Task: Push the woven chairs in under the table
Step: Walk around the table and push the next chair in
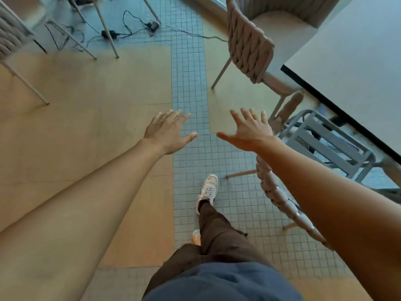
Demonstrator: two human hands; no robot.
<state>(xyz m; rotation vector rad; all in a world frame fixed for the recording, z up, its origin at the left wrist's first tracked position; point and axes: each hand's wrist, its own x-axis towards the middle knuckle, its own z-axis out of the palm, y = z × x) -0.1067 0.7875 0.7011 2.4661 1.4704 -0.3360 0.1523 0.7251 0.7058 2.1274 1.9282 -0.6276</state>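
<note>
Woven chairs (249,44) beside table (358,61), grey slatted chair (332,142) between; left hand (168,132), right hand (249,132) released, empty.

grey tiled floor (188,83) with tan panels (86,127).

We stand on the tiled strip (188,83) with the table (355,68) to our right. One woven chair (249,46) sits ahead, tucked at the table's edge; a nearer woven chair (280,196) lies under our right arm, beside a slatted chair (332,142) beneath the table. Cables (121,33) lie far ahead, left.
</note>
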